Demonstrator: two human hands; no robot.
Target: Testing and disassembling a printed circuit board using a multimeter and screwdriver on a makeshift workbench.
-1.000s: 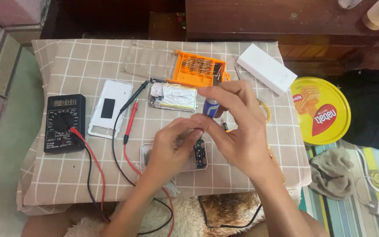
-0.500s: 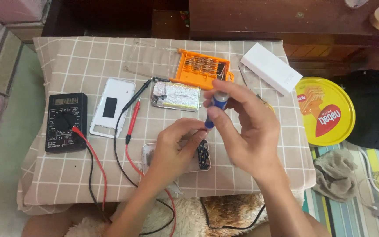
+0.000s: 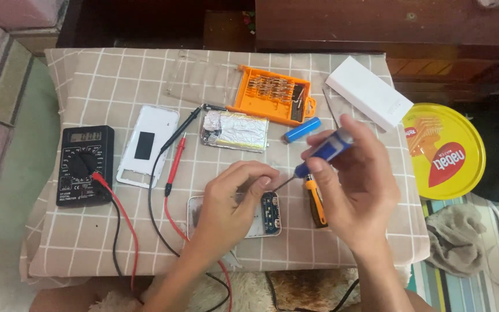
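My left hand (image 3: 229, 202) presses down on an opened white device (image 3: 261, 222) whose dark circuit board (image 3: 270, 211) shows at its right end. My right hand (image 3: 350, 182) grips a blue-handled screwdriver (image 3: 326, 149), its thin tip slanting down-left to the board by my left fingertips. An orange-handled screwdriver (image 3: 315, 202) lies on the cloth under my right hand. A foil-wrapped flat battery pack (image 3: 235, 130) and a blue cylindrical cell (image 3: 301, 130) lie just beyond.
On the checked cloth: a black multimeter (image 3: 85, 165) with red and black probe leads (image 3: 173, 164), a white back cover (image 3: 147, 145), an orange bit case (image 3: 272, 95), a white box (image 3: 368, 100). A yellow round tin (image 3: 446, 151) sits at right.
My right hand has shifted right and lowered the blue screwdriver so its tip meets the board. The blue cell, earlier hidden behind my fingers, now shows on the cloth.
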